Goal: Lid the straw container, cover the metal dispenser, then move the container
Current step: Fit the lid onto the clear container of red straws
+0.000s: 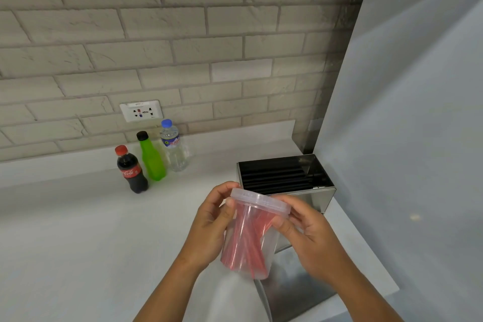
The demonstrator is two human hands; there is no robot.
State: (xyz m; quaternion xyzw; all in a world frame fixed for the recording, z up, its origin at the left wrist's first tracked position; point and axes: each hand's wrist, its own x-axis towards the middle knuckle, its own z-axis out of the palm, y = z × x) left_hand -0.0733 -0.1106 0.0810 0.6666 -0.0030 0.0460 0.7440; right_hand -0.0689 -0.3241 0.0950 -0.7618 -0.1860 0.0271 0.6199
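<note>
Centrally, a clear straw container [248, 240] of red straws is held tilted above the white counter [78, 230]; left hand [209, 227] grips its side while right hand [305, 230] pinches the lid [258, 200], apparently seating it. Behind, the metal dispenser [285, 178] stands open.

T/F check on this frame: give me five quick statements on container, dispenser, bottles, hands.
1. Both hands, left and right, hold the straw container. True.
2. The container's lid is lying on the counter. False: it sits on top of the container.
3. The metal dispenser is covered. False: its top is open, showing dark straws inside.
4. Three bottles stand by the brick wall. True.
5. The straws in the container are green. False: they are red.
</note>
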